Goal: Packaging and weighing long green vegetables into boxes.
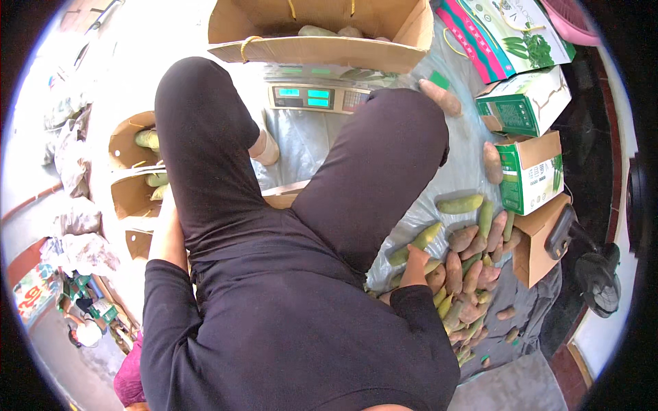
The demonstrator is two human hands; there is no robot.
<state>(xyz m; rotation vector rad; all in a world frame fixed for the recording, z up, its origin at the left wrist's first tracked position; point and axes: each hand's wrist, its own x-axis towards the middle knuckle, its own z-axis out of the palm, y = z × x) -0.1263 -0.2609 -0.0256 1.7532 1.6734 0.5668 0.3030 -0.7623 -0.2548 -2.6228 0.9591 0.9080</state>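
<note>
My right hand point(415, 264) is at the edge of a produce pile beside my right thigh, its fingers curled over a green radish point(433, 264). Just beyond it lies another green radish point(425, 241). Brownish, reddish-skinned roots point(454, 272) crowd against the hand's right side. My left forearm point(173, 233) runs down past my left thigh, which hides the hand and its fingers. Nearest that arm are open cardboard boxes point(130, 195) with green radishes point(156, 179) inside. Ahead of my knees, a large open carton point(308, 52) containing several roots stands over a digital scale point(300, 107) with lit displays.
White-and-green cartons point(531, 175) line the right side, near an open brown box point(531, 264) and a black fan point(598, 284). Plastic sheeting point(301, 144) covers the floor between my legs. Filled plastic bags point(75, 157) sit at far left; another person point(88, 333) is at lower left.
</note>
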